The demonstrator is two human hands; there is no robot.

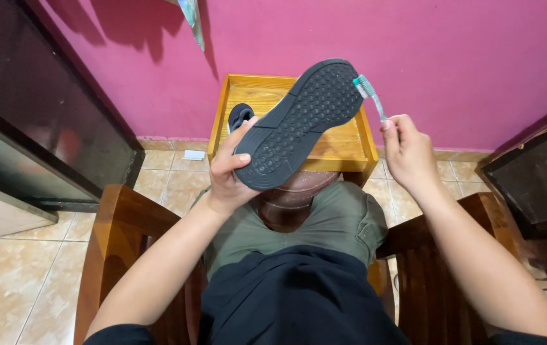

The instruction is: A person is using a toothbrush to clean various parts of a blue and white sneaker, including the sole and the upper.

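**Sole up, brush at the toe**

We see the left hand (230, 171) clamped on the heel end of a dark grey rubber-soled shoe (302, 121), fingers (243, 158) curled tight round its edge, dimpled sole turned up. At the shoe's toe, the bristles of a translucent teal toothbrush (369, 96) touch the rim; the right hand (409, 152) pinches its handle, fingers pressed together. Behind the shoe stands a small yellow wooden tray-top desk (350, 148), against the pink wall (414, 57).

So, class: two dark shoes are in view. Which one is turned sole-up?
The shoe gripped by the left hand, its dotted sole facing the camera beside the toothbrush. The other shoe sits behind it on the wooden tray, mostly hidden.
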